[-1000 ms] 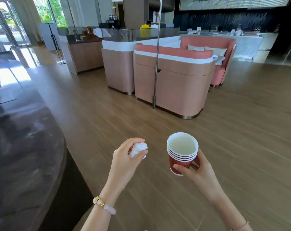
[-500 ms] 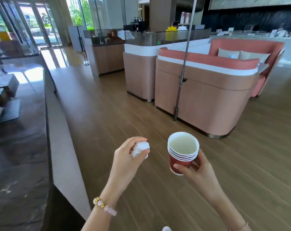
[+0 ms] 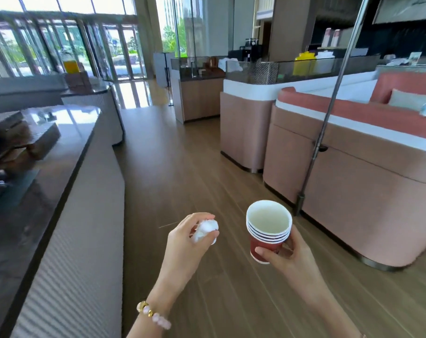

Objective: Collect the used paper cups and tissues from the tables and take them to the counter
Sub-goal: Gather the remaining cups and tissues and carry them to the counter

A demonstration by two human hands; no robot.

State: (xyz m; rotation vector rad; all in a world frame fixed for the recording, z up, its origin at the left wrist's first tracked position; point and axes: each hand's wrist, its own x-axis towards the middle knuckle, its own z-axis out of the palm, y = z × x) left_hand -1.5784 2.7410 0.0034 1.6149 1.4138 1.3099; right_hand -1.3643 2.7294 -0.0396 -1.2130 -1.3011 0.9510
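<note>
My left hand (image 3: 182, 247) is closed around a crumpled white tissue (image 3: 205, 231), which sticks out between thumb and fingers. My right hand (image 3: 292, 258) grips a stack of several nested red paper cups (image 3: 268, 231) with white insides, held upright from below and from the side. Both hands are out in front of me above the wooden floor, a short gap apart. The dark-topped counter (image 3: 34, 215) runs along my left, with its ribbed pale front beside my left forearm.
Brown boxes (image 3: 14, 142) sit on the counter at far left. Pink and beige booth seating (image 3: 360, 181) fills the right side, with a thin metal pole (image 3: 329, 111) in front of it. A wooden floor aisle (image 3: 168, 167) leads ahead toward a service station (image 3: 197, 93) and glass doors.
The view has swung left and forward: the counter now stretches along my left and the booths have slid right. Both hands keep the same hold on the tissue and the cups.
</note>
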